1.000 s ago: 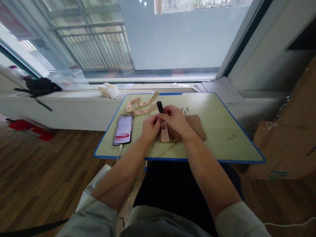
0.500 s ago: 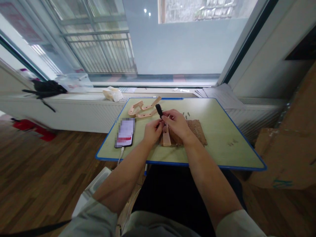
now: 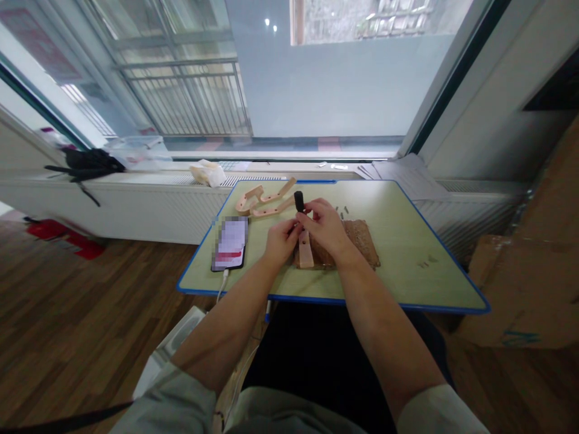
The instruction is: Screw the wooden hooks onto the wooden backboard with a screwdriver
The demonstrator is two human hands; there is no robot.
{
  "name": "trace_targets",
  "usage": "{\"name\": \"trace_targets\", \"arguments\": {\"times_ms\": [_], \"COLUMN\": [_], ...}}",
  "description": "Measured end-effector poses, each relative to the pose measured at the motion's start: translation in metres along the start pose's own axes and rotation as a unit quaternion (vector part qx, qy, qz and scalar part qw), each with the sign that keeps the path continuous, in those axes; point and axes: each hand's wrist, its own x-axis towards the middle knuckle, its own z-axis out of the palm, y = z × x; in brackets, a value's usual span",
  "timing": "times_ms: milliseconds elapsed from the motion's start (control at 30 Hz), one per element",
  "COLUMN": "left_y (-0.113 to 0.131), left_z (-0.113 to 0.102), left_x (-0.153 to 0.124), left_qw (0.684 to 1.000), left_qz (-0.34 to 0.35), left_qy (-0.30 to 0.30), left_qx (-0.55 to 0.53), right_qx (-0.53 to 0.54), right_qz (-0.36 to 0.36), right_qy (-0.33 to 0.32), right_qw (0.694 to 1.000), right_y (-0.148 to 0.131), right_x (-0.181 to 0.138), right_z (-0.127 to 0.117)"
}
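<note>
My right hand [image 3: 326, 224] is closed on a screwdriver [image 3: 299, 201], whose black handle stands nearly upright above the fingers; its shaft and tip are hidden. My left hand [image 3: 281, 240] is closed too, its fingertips pressed together at the far end of a pale wooden strip [image 3: 306, 254], just under the screwdriver. A dark hole shows in the strip, which rests on a brown board [image 3: 364, 244]. Whether a screw sits between the fingers is hidden. Beyond the hands lie curved wooden pieces [image 3: 253, 208] with holes, and several small screws [image 3: 346, 210].
A phone [image 3: 230, 244] on a white cable lies at the left of the blue-edged table [image 3: 416, 241]. Crumpled wrapping [image 3: 208, 173] sits on the sill behind. A large cardboard box [image 3: 520, 289] stands at the right, a red fire extinguisher [image 3: 66, 236] on the floor at the left.
The screwdriver handle has swung from a leftward tilt to nearly upright, turning in my right fingers. My left hand and the wooden strip stay almost where they were.
</note>
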Motion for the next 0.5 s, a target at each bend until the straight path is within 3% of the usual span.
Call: {"name": "trace_targets", "arguments": {"times_ms": [267, 500], "left_y": [-0.0029, -0.0045], "left_z": [0.0017, 0.0016], "left_x": [0.0011, 0.0021], "left_qw": [0.999, 0.999], "left_qz": [-0.035, -0.021], "left_qy": [0.028, 0.006], "left_qx": [0.013, -0.036], "right_qx": [-0.025, -0.002], "right_qz": [0.027, -0.017], "right_qy": [0.017, 0.023], "right_qw": [0.999, 1.0], "right_y": [0.0003, -0.0007], "right_x": [0.0023, -0.0003], "right_z": [0.0004, -0.0007]}}
